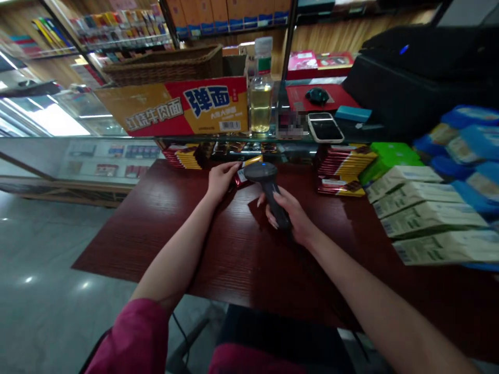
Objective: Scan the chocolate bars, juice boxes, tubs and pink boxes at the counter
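On the dark red desk (163,228), left hand (220,179) laid flat, fingers together, pinning a small red-and-gold pack (246,171), apparently to steady it under the scanner head. Right hand (290,215) clamped around the scanner (268,189) handle, head tilted down over the pack. Further right, stacked cartons (424,218).

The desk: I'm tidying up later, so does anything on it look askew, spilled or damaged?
Nothing spilled or damaged. The pale cartons at the right lie fanned at uneven angles rather than squared. The right hand grips a scanner over a small pack that the left hand touches.
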Motion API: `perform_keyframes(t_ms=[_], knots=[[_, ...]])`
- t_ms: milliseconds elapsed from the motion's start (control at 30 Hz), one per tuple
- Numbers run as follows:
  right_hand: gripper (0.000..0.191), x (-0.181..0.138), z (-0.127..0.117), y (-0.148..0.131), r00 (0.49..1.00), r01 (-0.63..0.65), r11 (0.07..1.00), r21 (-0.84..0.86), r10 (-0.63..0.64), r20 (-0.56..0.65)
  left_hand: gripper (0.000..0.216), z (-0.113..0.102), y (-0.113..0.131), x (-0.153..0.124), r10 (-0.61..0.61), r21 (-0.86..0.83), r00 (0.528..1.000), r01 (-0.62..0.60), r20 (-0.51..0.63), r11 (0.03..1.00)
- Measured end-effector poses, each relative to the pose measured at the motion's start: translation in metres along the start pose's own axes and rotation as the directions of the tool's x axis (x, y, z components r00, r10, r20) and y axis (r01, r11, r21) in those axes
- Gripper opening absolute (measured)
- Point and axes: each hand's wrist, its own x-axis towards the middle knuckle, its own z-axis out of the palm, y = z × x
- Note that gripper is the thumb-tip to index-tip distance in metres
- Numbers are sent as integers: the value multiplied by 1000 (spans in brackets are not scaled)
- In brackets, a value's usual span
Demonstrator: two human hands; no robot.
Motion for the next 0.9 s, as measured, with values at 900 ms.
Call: perform_keyframes(t_ms=[900], knots=[[37,-14,-4,-8,981,77,997,-18,-79,-180,44,-99,36,-10,519,567,791,-277,-325,776]])
